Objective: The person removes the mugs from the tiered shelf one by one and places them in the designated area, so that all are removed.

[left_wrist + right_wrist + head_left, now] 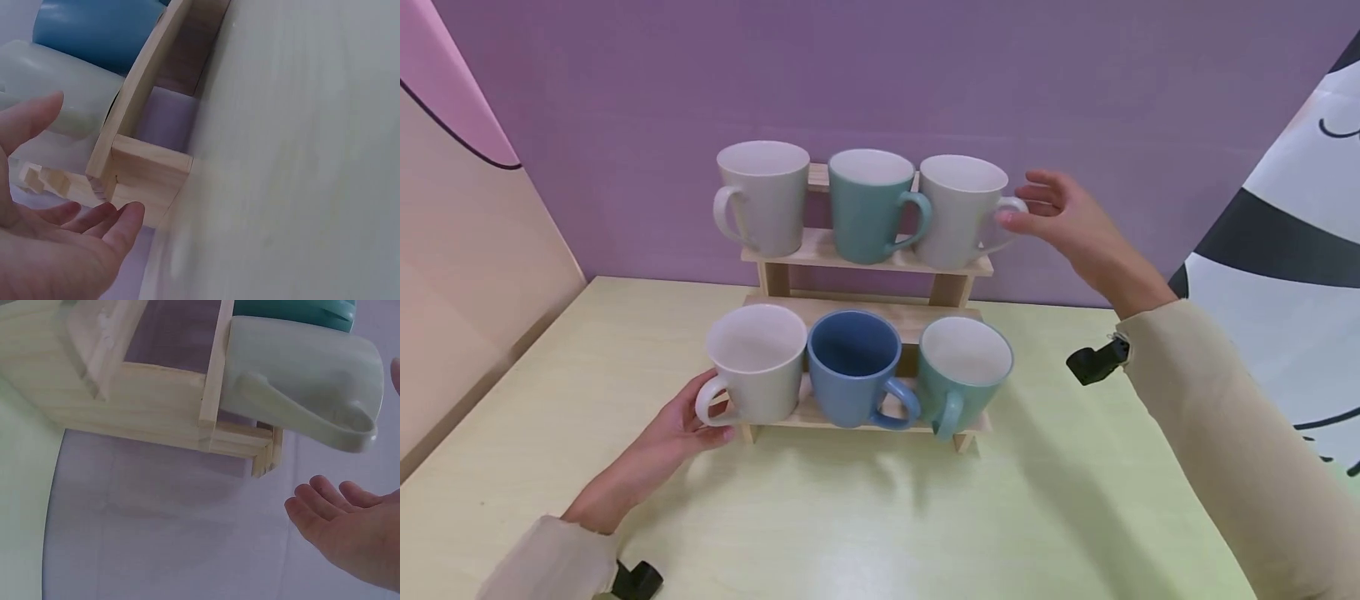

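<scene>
A light wooden tiered rack (925,317) carries two rows of mugs. On its lowest board stand a white mug (763,379), a blue mug (842,387) and a light teal mug (958,379). The top board holds a white mug (767,204), a teal mug (867,212) and another white mug (955,221). My left hand (662,437) is at the lower white mug's handle, thumb and fingers spread apart in the left wrist view. At the upper right mug's handle (312,419), my right hand (350,534) has loosely bent fingers, apart from it in the right wrist view.
The rack stands on a pale tabletop (850,525) close to a purple backdrop (1075,83). A beige panel (467,267) borders the left, and a black-and-white printed panel (1285,242) the right. Neighbouring mugs stand close together.
</scene>
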Tool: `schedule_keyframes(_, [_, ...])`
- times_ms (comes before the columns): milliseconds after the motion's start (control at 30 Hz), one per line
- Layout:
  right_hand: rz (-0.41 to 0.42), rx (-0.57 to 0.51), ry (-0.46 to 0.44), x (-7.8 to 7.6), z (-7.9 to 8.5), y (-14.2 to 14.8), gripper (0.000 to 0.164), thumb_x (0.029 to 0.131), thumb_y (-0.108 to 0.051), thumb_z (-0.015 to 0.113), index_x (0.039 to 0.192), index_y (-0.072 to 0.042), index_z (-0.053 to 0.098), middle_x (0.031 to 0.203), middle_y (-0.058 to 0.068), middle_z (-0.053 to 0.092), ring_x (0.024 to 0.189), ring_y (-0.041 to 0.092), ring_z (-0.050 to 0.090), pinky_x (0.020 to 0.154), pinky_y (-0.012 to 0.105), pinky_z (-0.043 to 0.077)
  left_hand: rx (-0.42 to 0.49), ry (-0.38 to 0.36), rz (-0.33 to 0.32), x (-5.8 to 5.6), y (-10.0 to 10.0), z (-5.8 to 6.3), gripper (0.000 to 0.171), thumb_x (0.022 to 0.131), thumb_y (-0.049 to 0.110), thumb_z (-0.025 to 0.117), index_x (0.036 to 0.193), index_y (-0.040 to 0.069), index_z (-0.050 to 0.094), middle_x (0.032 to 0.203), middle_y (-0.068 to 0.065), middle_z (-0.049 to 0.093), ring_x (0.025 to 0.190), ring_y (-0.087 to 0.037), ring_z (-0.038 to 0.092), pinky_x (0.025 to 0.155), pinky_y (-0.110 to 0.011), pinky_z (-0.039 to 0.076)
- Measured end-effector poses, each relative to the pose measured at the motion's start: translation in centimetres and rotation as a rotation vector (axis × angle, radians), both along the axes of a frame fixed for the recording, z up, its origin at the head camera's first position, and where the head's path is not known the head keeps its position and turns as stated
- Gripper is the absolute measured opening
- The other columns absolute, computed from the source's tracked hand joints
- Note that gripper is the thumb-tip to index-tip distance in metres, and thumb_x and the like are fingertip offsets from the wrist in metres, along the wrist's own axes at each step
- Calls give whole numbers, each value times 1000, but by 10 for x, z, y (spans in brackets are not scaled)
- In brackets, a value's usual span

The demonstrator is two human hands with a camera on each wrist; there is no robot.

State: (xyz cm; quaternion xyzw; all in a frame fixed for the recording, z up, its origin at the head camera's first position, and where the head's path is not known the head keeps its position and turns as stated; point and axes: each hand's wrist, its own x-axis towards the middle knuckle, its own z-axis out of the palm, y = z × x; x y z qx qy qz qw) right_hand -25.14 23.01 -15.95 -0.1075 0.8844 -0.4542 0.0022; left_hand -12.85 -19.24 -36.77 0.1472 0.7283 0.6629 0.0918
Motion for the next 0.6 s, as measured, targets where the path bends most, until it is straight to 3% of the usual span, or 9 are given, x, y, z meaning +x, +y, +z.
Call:
schedule_keyframes(133, [0,-2,-4,-6,3,-7,90,85,-44,68,153,-21,13,157,6,23,144,29,23,117,53,18,-5,5,-5,0,2,-3,75,92,10,62,150,6,15,151,-16,23,125,-7,43,93,-24,46])
schedule_keyframes(367, [46,-4,1,-16,9,-18,89,86,-35,69,153,-15,14,156,9,26,142,28,28,117,49,21,-68,-62,14,-1,7,-11,72,93,18,61,150,7,18,156,-19,17,131,-34,39,103,-46,36])
schedule_keyframes(600, [85,1,7,-21,9,-26,79,86,-31,68,150,-13,26,145,7,38,130,24,38,112,46,27,-68,-25,75,-5,13,-16,68,91,16,64,146,6,26,151,-18,29,137,-37,26,101,-45,37])
